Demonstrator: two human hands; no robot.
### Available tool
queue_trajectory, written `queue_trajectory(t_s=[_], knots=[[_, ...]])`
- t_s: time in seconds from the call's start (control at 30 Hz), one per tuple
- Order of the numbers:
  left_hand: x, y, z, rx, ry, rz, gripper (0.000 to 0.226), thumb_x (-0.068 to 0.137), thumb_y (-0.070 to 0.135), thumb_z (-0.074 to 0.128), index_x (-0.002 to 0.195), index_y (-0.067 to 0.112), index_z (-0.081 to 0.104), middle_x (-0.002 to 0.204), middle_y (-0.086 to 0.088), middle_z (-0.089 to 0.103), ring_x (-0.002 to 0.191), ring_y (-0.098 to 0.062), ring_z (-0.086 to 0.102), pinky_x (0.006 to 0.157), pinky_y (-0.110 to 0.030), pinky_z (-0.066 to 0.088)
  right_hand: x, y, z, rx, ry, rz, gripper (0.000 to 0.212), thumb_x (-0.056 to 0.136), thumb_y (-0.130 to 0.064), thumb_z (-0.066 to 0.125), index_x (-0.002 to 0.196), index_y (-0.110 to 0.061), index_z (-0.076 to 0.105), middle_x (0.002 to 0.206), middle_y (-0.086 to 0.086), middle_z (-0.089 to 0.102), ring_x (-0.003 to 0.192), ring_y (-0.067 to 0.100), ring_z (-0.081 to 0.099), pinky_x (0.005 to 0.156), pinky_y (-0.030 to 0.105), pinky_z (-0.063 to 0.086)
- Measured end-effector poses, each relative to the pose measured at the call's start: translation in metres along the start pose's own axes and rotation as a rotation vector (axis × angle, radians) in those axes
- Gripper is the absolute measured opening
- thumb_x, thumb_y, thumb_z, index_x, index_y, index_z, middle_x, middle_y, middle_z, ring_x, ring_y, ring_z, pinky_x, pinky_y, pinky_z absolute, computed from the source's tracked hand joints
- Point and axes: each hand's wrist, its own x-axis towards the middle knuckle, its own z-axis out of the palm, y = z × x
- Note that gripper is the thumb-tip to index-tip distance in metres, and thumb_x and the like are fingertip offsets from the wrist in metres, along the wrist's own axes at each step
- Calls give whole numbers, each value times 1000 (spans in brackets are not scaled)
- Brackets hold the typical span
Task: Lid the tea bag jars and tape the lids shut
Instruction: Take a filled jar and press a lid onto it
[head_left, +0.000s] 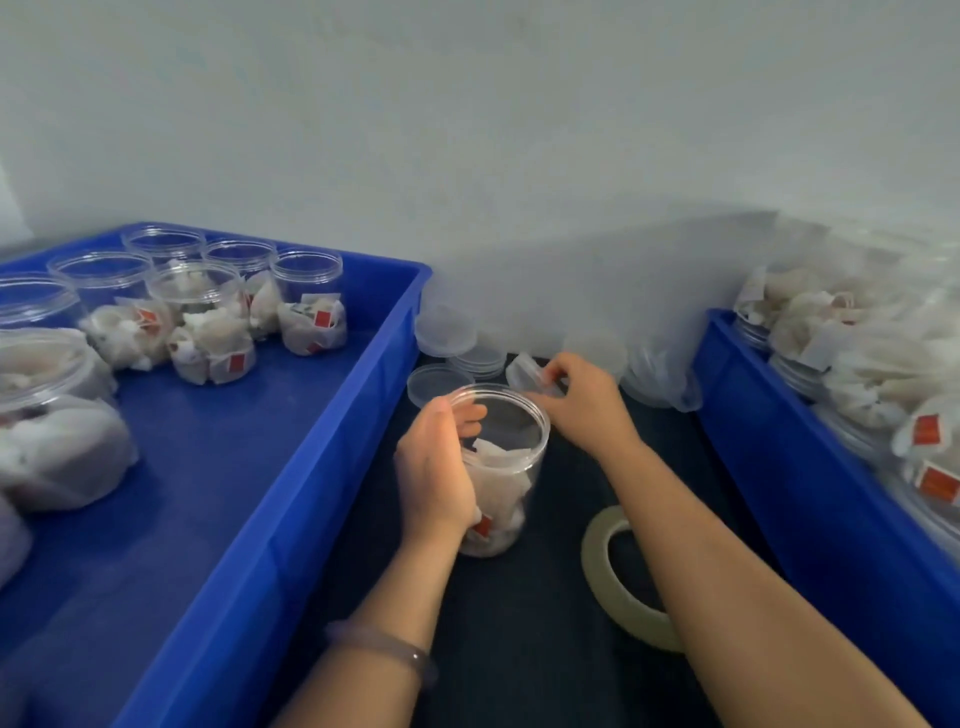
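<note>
A clear plastic jar with tea bags in its lower half stands open on the dark table between two blue trays. My left hand grips its left side, thumb over the rim. Just behind the jar, my right hand pinches a clear lid, held tilted beside the far rim. A roll of clear tape lies on the table to the right of the jar, partly under my right forearm.
Loose clear lids lie stacked behind the jar near the wall. The left blue tray holds several open jars with tea bags. The right blue tray holds jars and heaped tea bags. A plastic bag sits beside it.
</note>
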Motion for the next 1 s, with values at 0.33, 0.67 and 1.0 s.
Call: queue_trajectory(t_s=[0.33, 0.67, 1.0], knots=[[-25, 17, -3, 70, -67, -133, 65, 78, 64, 24, 91, 21, 72, 90, 3, 73, 90, -14, 67, 89, -38, 49, -59, -42, -58, 1144, 77, 421, 13, 91, -20, 64, 81, -11, 66, 59, -4, 67, 54, 11, 57, 47, 20, 47], [-59, 19, -18, -1, -266, -64, 82, 78, 76, 15, 94, 19, 72, 91, -7, 74, 94, -21, 68, 93, -49, 49, -129, -76, -49, 327, -204, -274, 29, 89, -31, 61, 117, -24, 66, 134, -10, 54, 118, -8, 48, 93, 6, 36], [-54, 11, -21, 43, -202, 13, 65, 105, 33, 17, 67, 26, 69, 64, 7, 71, 66, -2, 66, 60, -10, 46, -122, -80, -64, 109, -305, -465, 49, 71, -33, 71, 118, -19, 68, 128, -7, 58, 122, 14, 51, 103, 36, 42]])
